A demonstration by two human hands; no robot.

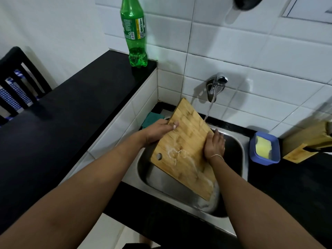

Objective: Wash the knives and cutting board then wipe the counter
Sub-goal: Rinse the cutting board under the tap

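The cutting board (185, 150) is held tilted over the sink (240, 169), tap stream striking its one-o'clock edge. The left hand (158, 132) grips the nine-o'clock edge; the right hand (214, 146) clasps the three-o'clock edge. Recommendation: steepen the tilt so suds drain off.

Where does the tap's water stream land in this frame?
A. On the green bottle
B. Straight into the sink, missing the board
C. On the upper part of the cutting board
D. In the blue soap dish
C: the stream from the tap meets the tilted cutting board near its upper right edge, while the left hand and right hand hold it over the sink.
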